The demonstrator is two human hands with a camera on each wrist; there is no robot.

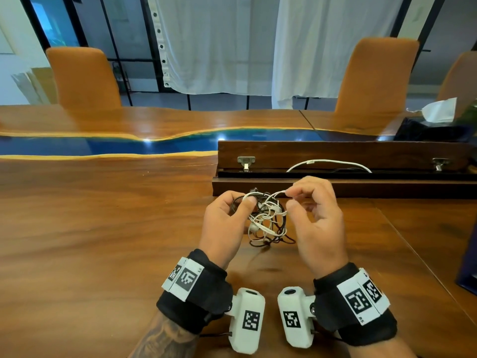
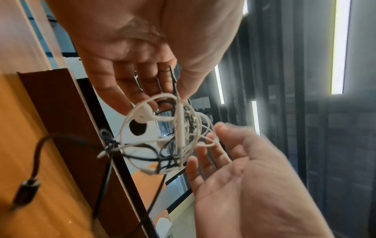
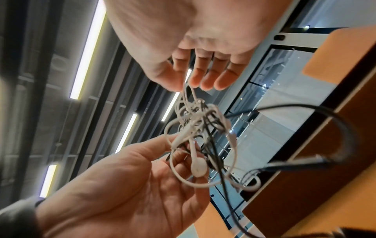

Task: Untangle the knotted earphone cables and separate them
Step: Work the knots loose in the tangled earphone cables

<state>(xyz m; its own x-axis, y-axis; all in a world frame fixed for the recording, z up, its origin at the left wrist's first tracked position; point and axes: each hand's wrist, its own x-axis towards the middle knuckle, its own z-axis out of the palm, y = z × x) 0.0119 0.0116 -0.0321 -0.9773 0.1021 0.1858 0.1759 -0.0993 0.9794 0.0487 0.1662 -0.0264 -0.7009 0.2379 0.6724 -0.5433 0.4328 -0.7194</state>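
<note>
A knot of white and black earphone cables (image 1: 267, 219) hangs between my hands, just above the wooden table (image 1: 103, 228). My left hand (image 1: 244, 199) pinches the tangle's upper left side between thumb and fingers. My right hand (image 1: 288, 194) pinches a white cable loop (image 1: 277, 194) pulled up to the right. The left wrist view shows a white earbud (image 2: 142, 114) and an inline remote (image 2: 180, 127) in the tangle (image 2: 173, 136). A black lead with a plug (image 2: 25, 193) trails down to the table. In the right wrist view, a white earbud (image 3: 198, 167) dangles over my left palm (image 3: 132, 185).
Just behind my hands, a dark wooden cable hatch (image 1: 335, 153) stands open in the table, with a white cable (image 1: 327, 162) arching out of it. A blue resin strip (image 1: 103, 146) crosses the table. Orange chairs (image 1: 82, 78) stand at the far side. A tissue box (image 1: 436, 122) sits at far right.
</note>
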